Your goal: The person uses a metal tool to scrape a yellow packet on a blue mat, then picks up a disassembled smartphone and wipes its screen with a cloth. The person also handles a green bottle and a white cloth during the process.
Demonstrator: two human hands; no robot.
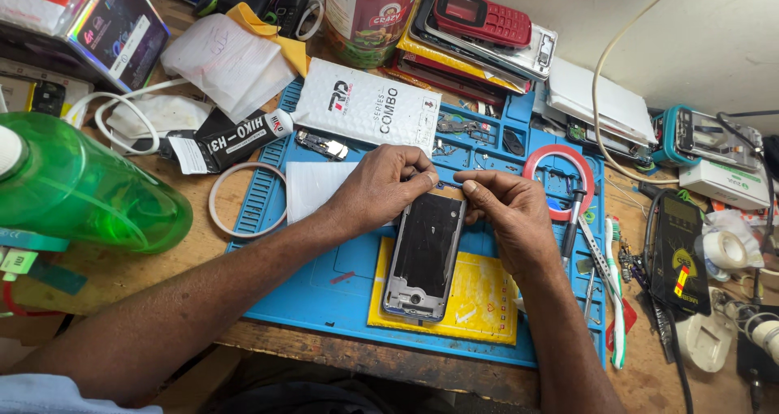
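Opened phone frame [424, 256] lies on a yellow pad [479, 300] on the blue repair mat [341, 288], left hand [377, 188] and right hand [503, 207] both pinching its top edge, wooden counter [122, 272] crowded all round, mat's near-left corner bare.

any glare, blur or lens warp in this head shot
Head view: even, soft light, faint shadows under both hands; left hand, right hand and phone frame are sharp; bright sheen on the green bottle; wide-angle bending stretches the edges.
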